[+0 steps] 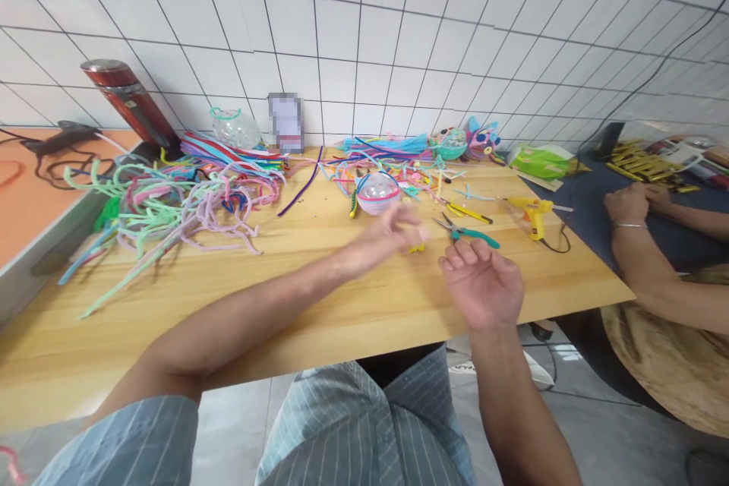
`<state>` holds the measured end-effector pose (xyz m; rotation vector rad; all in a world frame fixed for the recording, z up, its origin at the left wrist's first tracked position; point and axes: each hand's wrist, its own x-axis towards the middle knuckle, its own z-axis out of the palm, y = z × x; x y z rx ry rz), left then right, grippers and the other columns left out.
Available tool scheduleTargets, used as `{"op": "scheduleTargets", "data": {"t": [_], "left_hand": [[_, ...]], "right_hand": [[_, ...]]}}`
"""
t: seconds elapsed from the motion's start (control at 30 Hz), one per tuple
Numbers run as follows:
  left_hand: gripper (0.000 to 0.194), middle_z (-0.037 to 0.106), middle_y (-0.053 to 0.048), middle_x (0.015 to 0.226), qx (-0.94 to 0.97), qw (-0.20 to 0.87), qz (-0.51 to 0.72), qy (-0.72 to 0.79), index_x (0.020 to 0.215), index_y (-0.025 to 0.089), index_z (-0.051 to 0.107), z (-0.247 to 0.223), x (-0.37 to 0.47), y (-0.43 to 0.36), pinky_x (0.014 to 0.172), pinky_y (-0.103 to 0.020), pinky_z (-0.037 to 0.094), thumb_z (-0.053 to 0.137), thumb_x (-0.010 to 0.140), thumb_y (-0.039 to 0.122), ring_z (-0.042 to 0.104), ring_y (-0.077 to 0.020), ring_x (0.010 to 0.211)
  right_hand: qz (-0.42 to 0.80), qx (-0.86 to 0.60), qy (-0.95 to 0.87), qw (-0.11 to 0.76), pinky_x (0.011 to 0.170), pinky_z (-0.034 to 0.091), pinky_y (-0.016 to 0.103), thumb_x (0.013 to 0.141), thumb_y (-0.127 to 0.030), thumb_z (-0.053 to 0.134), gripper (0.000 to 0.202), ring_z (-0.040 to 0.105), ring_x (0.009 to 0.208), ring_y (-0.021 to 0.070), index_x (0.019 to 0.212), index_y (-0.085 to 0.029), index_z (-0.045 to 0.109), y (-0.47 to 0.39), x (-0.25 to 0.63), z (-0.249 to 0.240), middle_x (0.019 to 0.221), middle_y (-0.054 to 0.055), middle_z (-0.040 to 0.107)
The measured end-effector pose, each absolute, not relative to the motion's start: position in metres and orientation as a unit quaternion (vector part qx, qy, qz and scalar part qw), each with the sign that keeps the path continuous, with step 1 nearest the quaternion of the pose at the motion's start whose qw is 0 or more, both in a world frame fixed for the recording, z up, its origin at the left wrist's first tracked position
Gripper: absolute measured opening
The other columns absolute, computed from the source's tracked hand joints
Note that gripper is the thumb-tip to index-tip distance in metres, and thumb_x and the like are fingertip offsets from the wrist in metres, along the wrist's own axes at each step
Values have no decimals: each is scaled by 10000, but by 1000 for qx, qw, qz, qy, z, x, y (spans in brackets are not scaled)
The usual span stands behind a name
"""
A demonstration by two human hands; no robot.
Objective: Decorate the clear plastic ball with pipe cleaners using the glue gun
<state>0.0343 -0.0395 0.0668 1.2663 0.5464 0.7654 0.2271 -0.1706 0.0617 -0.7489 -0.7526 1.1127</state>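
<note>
Dozens of fuzzy, curling pale-green and lilac pipe cleaners tangle at left on the smooth wooden table; right of them sits a glossy clear plastic ball banded in pink and blue, with the left hand just nearer, blurred, loosely spread, seemingly empty. Teal-handled metal pliers lie just beyond the right hand, palm-up, fingers half curled around nothing visible, left of a yellow plastic glue gun. The step looks between grips; taking the slick ball would call for a light, cupped hold.

Left grip spreads, blurred — right grip curls loosely.
</note>
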Motion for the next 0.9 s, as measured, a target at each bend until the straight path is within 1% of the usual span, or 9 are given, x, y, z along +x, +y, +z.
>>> {"op": "scheduleTargets", "data": {"t": [0.07, 0.17, 0.23, 0.33, 0.43, 0.6, 0.73, 0.8, 0.9], "left_hand": [[840, 755, -104, 1268, 588, 746, 211, 230, 1309, 235, 693, 52, 46, -63, 683, -306, 608, 1105, 649, 553, 739, -177, 856], [594, 769, -46, 953, 620, 764, 55, 167, 1039, 179, 755, 41, 51, -82, 653, -276, 570, 994, 783, 659, 705, -150, 760], [492, 757, -20, 838, 631, 761, 26, 148, 895, 172, 748, 43, 48, -82, 626, -246, 534, 901, 881, 639, 662, -119, 690], [353, 720, 7, 747, 644, 745, 95, 146, 842, 178, 740, 56, 41, -69, 581, -234, 479, 810, 934, 512, 589, -96, 601], [286, 637, 30, 673, 637, 690, 277, 204, 785, 197, 693, 69, 32, -42, 595, -241, 449, 725, 934, 439, 545, -103, 593], [368, 596, 8, 720, 597, 436, 560, 374, 739, 230, 602, 69, 4, 29, 746, -294, 507, 577, 1036, 446, 583, -167, 747], [259, 727, -74, 1081, 631, 343, 535, 445, 1063, 216, 690, 45, -5, 66, 973, -389, 573, 664, 1041, 473, 686, -235, 997], [319, 731, -109, 1155, 688, 311, 468, 460, 1130, 208, 700, 32, -3, 70, 1106, -457, 556, 722, 1016, 505, 688, -288, 1138], [318, 737, -120, 1172, 744, 290, 400, 451, 1131, 209, 710, 20, 1, 67, 1194, -517, 524, 724, 1016, 506, 666, -327, 1238]], "right_hand": [[499, -317, -338, 732, 777, 576, 419, 913, -492, 846, 355, 525, 757, 232, 774, -307, 577, -163, 216, 71, 780, -4, 474], [483, -314, -363, 732, 828, 581, 438, 963, -540, 789, 377, 524, 766, 241, 766, -310, 564, -152, 203, 77, 769, -3, 466], [477, -332, -379, 720, 819, 578, 446, 981, -596, 745, 418, 509, 756, 250, 759, -309, 538, -146, 199, 76, 756, -1, 458], [485, -364, -384, 697, 788, 593, 441, 962, -629, 756, 453, 524, 744, 248, 757, -304, 515, -136, 202, 70, 747, -2, 474], [460, -400, -389, 691, 784, 607, 417, 912, -596, 828, 462, 579, 754, 232, 748, -295, 519, -117, 220, 63, 756, -2, 539], [295, -544, -490, 614, 847, 621, 402, 919, -686, 764, 420, 689, 856, 234, 873, -301, 603, -58, 253, 66, 886, 15, 704], [257, -589, -547, 536, 1043, 611, 478, 821, -711, 859, 516, 738, 1116, 292, 1050, -277, 701, 2, 254, 69, 1144, 84, 800], [252, -603, -569, 498, 1165, 558, 565, 771, -695, 906, 585, 725, 1238, 346, 1114, -256, 728, 26, 248, 66, 1267, 135, 801], [257, -614, -603, 441, 1267, 471, 638, 752, -640, 939, 597, 689, 1362, 403, 1158, -240, 760, 41, 239, 59, 1349, 167, 792]]}}
